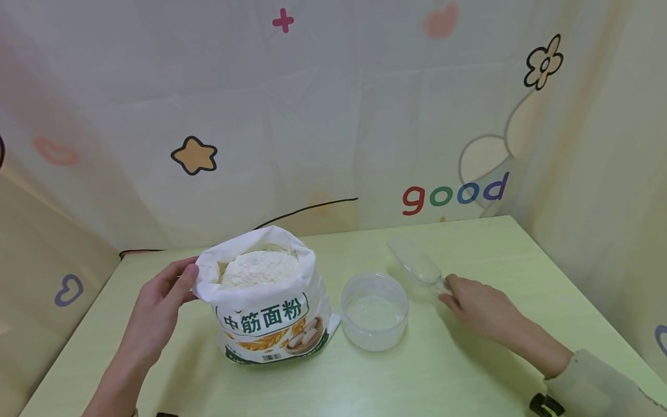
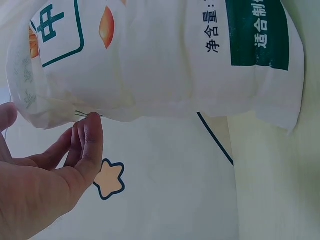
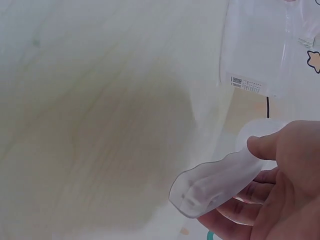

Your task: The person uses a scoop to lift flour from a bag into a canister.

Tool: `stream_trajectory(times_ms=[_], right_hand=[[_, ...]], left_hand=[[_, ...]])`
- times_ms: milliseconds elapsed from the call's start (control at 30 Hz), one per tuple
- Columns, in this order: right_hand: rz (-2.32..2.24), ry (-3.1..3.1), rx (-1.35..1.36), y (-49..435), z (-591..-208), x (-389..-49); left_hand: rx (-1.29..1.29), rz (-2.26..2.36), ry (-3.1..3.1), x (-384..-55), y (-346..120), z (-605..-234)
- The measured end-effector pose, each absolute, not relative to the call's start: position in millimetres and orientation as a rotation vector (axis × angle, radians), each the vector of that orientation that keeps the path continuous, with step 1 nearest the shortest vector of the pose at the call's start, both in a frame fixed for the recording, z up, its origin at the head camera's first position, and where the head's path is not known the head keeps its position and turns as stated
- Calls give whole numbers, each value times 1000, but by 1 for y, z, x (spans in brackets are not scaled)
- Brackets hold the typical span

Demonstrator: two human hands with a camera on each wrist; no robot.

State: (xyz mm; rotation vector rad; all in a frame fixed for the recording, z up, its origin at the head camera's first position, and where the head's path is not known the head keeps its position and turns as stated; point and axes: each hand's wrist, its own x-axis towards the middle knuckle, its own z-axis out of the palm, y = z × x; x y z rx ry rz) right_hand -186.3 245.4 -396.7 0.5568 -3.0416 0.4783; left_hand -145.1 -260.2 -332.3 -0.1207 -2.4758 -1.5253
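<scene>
A white flour bag (image 1: 271,318) stands upright with its top rolled open, and white flour (image 1: 263,267) shows inside up near the rim. My left hand (image 1: 158,307) holds the bag's left rim, thumb on the edge; in the left wrist view its curled fingers (image 2: 90,142) touch the side of the bag (image 2: 150,85). To the right of the bag is a clear round tub (image 1: 374,313), with no flour visible in it. My right hand (image 1: 482,307) grips the handle of a clear plastic scoop (image 1: 417,263), thumb across it; the handle end (image 3: 212,187) shows in the right wrist view.
Everything stands on a pale yellow-green table (image 1: 406,376). A printed curtain (image 1: 312,116) hangs behind the table and along both sides. A small dark object (image 1: 167,414) shows at the bottom edge, and a dark band (image 1: 547,404) sits by the right sleeve.
</scene>
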Motion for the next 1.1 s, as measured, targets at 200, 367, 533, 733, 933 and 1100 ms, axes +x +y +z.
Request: stream_trajectory(times_ms=[200, 367, 533, 733, 933, 1100], right_hand=[[440, -3031, 574, 246, -391, -186], [405, -2968, 611, 246, -388, -186], [402, -2932, 616, 246, -384, -184], [427, -2927, 611, 248, -383, -183], [482, -2937, 592, 248, -377, -184], [508, -2947, 547, 247, -374, -186]], left_hand=[[-136, -1544, -2476, -145, -260, -333], [-120, -1525, -2499, -144, -260, -332], [-115, -1522, -2500, -144, -260, -331], [-129, -1523, -2493, -143, -259, -331], [-117, -1514, -2506, -144, -258, -331], [-128, -1517, -2503, -143, -257, -331]])
